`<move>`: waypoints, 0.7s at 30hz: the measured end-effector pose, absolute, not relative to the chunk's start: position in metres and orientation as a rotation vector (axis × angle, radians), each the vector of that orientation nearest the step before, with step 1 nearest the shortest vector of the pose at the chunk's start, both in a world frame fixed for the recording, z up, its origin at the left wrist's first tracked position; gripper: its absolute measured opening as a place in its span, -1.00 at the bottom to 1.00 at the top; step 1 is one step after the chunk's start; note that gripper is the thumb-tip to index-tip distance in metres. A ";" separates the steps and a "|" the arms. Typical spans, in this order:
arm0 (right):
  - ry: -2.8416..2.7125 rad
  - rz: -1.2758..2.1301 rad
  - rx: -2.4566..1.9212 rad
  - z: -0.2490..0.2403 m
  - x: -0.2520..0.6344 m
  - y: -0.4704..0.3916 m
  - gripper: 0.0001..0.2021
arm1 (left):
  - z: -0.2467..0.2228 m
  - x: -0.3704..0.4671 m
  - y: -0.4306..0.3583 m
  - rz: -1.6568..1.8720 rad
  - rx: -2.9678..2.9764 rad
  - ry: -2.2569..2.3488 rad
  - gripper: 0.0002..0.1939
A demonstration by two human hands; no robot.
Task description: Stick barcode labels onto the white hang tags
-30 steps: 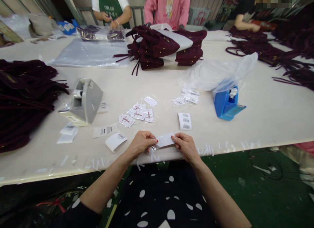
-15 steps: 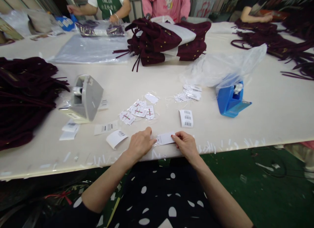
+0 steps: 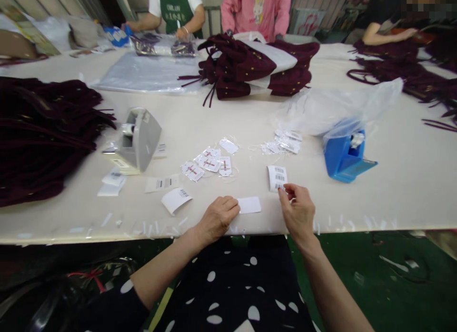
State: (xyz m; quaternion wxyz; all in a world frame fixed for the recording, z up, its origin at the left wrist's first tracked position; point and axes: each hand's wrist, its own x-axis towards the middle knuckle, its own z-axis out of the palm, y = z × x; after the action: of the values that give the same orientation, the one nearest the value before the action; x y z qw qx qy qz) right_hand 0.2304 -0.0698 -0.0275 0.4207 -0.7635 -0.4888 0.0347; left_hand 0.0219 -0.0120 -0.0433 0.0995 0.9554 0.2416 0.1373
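Observation:
Close to the table's front edge, my left hand (image 3: 222,216) is closed over the left end of a blank white tag (image 3: 250,205) lying flat. My right hand (image 3: 298,209) has its thumb and fingertips pinched at the lower right corner of a small sheet of barcode stickers (image 3: 277,176). Beyond my left hand lies a cluster of hang tags (image 3: 209,162) with red and green print and thin strings. Another pile of white tags (image 3: 283,142) lies behind the sticker sheet. To the left rests a curled barcode strip (image 3: 176,199).
A grey tape dispenser (image 3: 143,141) stands left, a blue one (image 3: 343,155) right, partly under clear plastic (image 3: 342,105). Dark maroon bags (image 3: 43,136) are heaped at left, with more (image 3: 246,65) across the table. Tape scraps line the front edge. Co-workers (image 3: 180,13) stand opposite.
My right hand has let go of the tag and moved right to the barcode sticker sheet. The left hand still holds the tag's left end. The view has shifted slightly.

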 end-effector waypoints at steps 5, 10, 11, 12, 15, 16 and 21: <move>-1.650 0.296 -1.618 -0.030 0.185 -0.064 -0.83 | -0.032 0.007 -0.018 0.485 2.819 0.759 -0.69; -1.632 0.247 -1.575 -0.034 0.172 -0.067 -0.82 | -0.008 -0.046 -0.013 0.670 2.652 1.554 -0.61; -1.620 0.250 -1.562 -0.034 0.174 -0.068 -0.82 | -0.005 -0.058 -0.009 0.623 2.565 1.736 -0.53; -1.615 0.262 -1.552 -0.033 0.175 -0.068 -0.83 | -0.003 -0.069 -0.005 0.539 2.478 1.869 -0.46; -1.612 0.326 -1.503 -0.031 0.171 -0.071 -0.84 | -0.003 -0.090 0.002 0.303 2.284 1.983 -0.47; -1.610 0.351 -1.475 -0.030 0.168 -0.072 -0.84 | -0.003 -0.091 0.002 0.295 2.252 1.970 -0.52; -1.402 0.744 -1.373 -0.016 0.143 -0.073 -0.77 | 0.006 -0.054 -0.017 0.595 2.307 1.719 -0.55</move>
State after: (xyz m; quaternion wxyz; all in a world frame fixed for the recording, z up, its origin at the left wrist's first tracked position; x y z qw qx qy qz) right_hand 0.1427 -0.0733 -0.0157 0.4983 -0.5673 -0.5791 0.3074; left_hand -0.0543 -0.0171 0.0059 0.1016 0.7813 0.5820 0.2014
